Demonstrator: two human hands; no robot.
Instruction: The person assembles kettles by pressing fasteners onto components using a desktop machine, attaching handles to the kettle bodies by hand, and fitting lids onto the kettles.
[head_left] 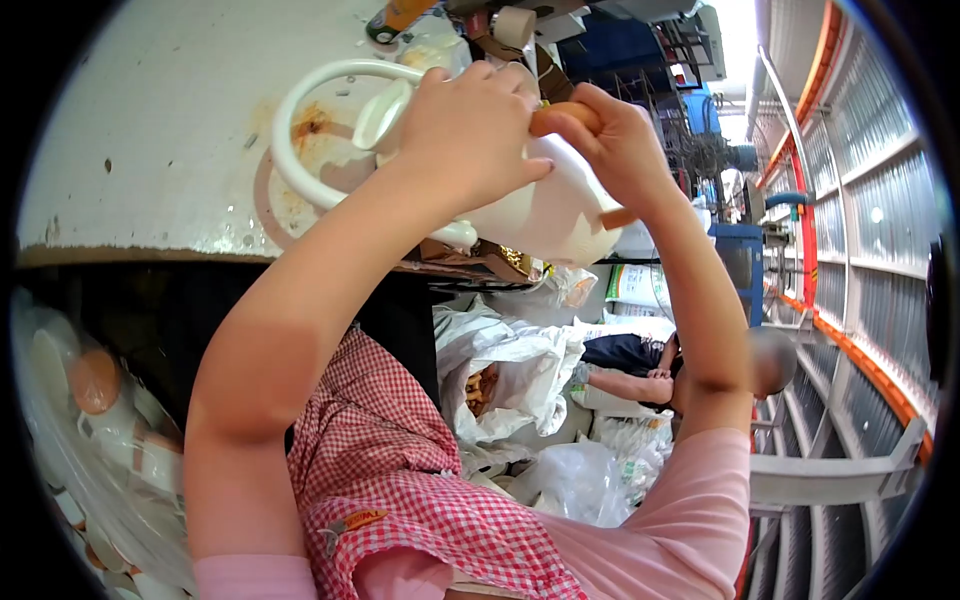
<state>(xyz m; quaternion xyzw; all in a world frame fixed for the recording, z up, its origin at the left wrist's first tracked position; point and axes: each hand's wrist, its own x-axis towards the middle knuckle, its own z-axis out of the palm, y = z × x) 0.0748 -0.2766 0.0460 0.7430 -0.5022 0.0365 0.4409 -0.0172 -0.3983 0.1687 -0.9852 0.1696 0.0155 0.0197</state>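
A rounded white vessel [545, 205], seemingly a plastic jug or kettle, lies over the table edge. My left hand [465, 130] rests on it from above, fingers bent over its far end and thumb apart. My right hand [625, 145] is closed, thumb and index finger pinching a brown handle [565, 119]. A brown end [618, 217] shows below that hand; whether both belong to one piece, I cannot tell. Beside my left hand, a thick white ring [290, 120] surrounds a small white oval part [382, 115]. Whether the ring joins the vessel is hidden.
The white tabletop [170, 150] has rust-brown stains. An orange bottle [400, 18] and a tape roll [513, 27] lie at its far side. A clear bag [120, 430] holds white and orange pieces. A white sack [515, 375] holds brown pieces. Another person [640, 375] sits beyond.
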